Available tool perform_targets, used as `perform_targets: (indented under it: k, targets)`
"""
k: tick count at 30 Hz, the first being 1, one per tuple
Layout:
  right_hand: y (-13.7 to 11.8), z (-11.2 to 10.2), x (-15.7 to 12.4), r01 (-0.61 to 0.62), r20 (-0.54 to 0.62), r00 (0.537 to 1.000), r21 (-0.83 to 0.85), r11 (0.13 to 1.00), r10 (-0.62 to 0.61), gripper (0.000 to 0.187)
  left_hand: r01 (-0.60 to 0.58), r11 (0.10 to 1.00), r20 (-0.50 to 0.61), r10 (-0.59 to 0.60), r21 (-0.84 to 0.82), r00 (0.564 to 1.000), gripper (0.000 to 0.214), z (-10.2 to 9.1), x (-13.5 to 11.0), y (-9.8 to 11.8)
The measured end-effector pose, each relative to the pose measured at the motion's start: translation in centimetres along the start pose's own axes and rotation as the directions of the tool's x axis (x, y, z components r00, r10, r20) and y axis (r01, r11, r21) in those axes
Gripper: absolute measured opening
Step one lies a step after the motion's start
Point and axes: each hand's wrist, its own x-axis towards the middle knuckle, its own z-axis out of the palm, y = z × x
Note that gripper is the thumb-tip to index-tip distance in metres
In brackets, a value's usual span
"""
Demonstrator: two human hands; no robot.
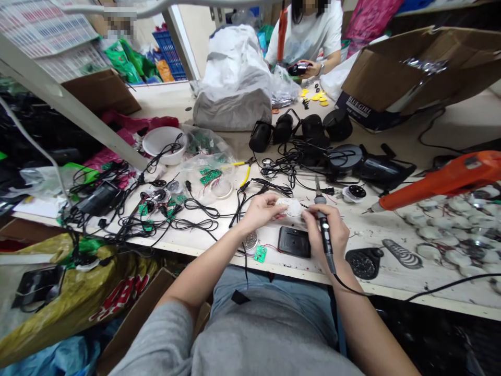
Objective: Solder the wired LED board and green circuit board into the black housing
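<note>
Where the left hand (268,210) is: smack in the middle of the frame, thumb and fingers pinching a white part (291,207) by its left edge, up over the bench (211,245).
Right hand (331,230): just right of that, gripping a soldering iron (323,232), tip pointing up the frame. Fingertips sit right by the white part; can't tell if they touch it.
Black case (293,242): lying on the bench, lower centre, below the white part.
Green board (260,254): just left of the case, red wires beside it.
Yellow-handled pliers (246,173): a bit up and left of the hands.
Orange screwdriver (438,180): right side, nose angled down-left.
White domes (450,223): big bunch, right edge.
Co-worker (307,44): top of frame, white shirt, dark thing in hand.
</note>
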Motion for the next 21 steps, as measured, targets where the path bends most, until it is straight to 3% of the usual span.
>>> perform_targets:
  k: [7, 13, 21]
  targets:
    - [0.9, -2.7, -0.4, 0.014, -0.072, 0.997, -0.081, 0.997, -0.02, 0.007, -0.076, 0.997, -0.048, 0.075, -0.013, 0.996, 0.045, -1.8, 0.8, 0.9]
    - [0.9, -3.5, -1.7, 0.157, -0.034, 0.986, -0.126, 0.98, -0.163, 0.011, -0.015, 1.0, -0.083, 0.014, -0.004, 0.996, 0.043, -1.0, 0.8, 0.9]
    - [0.9, -3.8, -2.7, 0.179, -0.004, 0.984, -0.109, 0.978, -0.18, 0.015, 0.039, 0.999, -0.117, -0.037, 0.022, 0.992, 0.035, -0.2, 1.0, 1.4]
